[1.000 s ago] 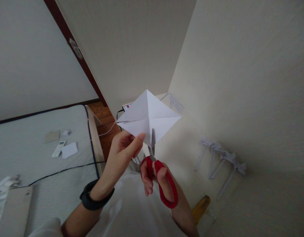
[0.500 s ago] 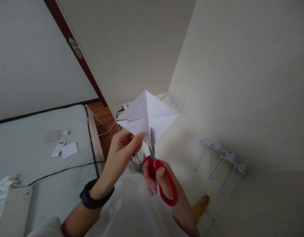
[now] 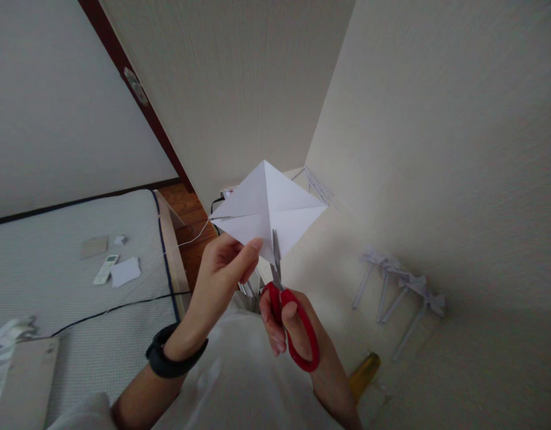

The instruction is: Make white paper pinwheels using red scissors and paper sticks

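Observation:
My left hand (image 3: pixel 221 275) pinches the lower left edge of a folded white paper diamond (image 3: pixel 268 206) held up in front of me. My right hand (image 3: pixel 284 322) grips red-handled scissors (image 3: pixel 297 331) from below. The scissor blades (image 3: pixel 276 254) point upward and sit in the paper's bottom corner along its centre crease, nearly closed. A black watch is on my left wrist.
Several white paper bow-and-stick pieces (image 3: pixel 398 292) and thin paper strips (image 3: pixel 320 186) lie on the cream table to the right. An amber bottle (image 3: pixel 363 373) stands low beside my right arm. A remote (image 3: pixel 105 269) and paper scraps lie on the mattress at left.
The scissor handles have squeezed closer together and the blades have shut further into the paper's bottom corner. The paper rose slightly.

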The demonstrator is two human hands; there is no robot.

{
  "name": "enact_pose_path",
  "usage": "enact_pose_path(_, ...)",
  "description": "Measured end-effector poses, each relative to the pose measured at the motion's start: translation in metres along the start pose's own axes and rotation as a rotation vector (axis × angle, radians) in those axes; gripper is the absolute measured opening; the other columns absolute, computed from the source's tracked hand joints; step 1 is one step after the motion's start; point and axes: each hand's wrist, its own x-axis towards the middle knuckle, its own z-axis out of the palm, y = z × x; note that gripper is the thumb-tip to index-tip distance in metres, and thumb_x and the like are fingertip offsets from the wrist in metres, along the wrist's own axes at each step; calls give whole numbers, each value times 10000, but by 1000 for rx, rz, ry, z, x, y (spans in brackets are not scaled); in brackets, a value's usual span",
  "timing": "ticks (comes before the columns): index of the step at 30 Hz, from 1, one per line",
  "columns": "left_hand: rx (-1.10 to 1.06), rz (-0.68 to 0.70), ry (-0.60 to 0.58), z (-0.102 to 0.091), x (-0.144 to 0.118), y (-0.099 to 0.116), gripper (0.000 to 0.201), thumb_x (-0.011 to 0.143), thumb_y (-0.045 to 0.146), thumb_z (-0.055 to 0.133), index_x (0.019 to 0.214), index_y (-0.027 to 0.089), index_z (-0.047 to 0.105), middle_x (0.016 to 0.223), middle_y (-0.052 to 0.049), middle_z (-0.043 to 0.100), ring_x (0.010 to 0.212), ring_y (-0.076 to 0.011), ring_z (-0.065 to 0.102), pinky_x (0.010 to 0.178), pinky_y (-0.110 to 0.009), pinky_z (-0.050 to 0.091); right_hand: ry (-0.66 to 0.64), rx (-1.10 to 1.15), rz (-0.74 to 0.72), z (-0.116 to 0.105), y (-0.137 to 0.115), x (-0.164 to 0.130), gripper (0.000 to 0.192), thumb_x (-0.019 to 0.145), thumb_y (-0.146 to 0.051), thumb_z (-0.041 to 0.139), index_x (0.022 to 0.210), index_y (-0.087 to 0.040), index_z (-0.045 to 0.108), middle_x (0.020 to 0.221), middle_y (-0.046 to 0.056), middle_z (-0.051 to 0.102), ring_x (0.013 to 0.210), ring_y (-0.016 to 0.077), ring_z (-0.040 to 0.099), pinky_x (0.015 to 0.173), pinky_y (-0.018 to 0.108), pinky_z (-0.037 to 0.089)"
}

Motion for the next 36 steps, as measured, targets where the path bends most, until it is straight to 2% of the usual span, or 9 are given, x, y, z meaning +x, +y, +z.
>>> enact_pose_path(12,13,-1,-10,-3,0,-3,258,878,226,597,635,192,519,454,77,391,401,-61,304,395,-203,217,57,-30,58,5,-2,-2,683,789,-829,455,721,-164,596,457,-71,410,359,59,338,389,205,284)
enact_pose_path(16,25,-1,2,-3,0,-3,260,871,228,602,626,190,527,451,71,400,401,-64,314,393,-205,226,34,-64,51,5,-2,-1,682,796,-837,422,705,-176,565,442,-65,419,342,67,359,362,205,279)
enact_pose_path(22,39,-5,19,-2,0,-3,251,859,243,603,625,193,528,457,67,398,397,-64,305,382,-204,222,45,-103,94,5,-4,-1,693,771,-851,441,675,-177,573,420,-56,427,338,80,386,353,213,317)
enact_pose_path(27,49,-5,19,-2,0,-3,258,860,256,606,622,195,527,448,71,390,391,-67,303,386,-210,223,48,-112,106,5,-4,1,700,722,-890,437,646,-198,519,406,-62,426,320,81,398,330,201,320)
enact_pose_path(36,23,28,44,-1,0,-2,270,842,216,613,595,191,506,459,73,386,394,-61,312,381,-200,237,46,-108,98,5,-5,2,668,746,-852,471,570,-208,465,396,-59,418,313,69,366,341,203,312)
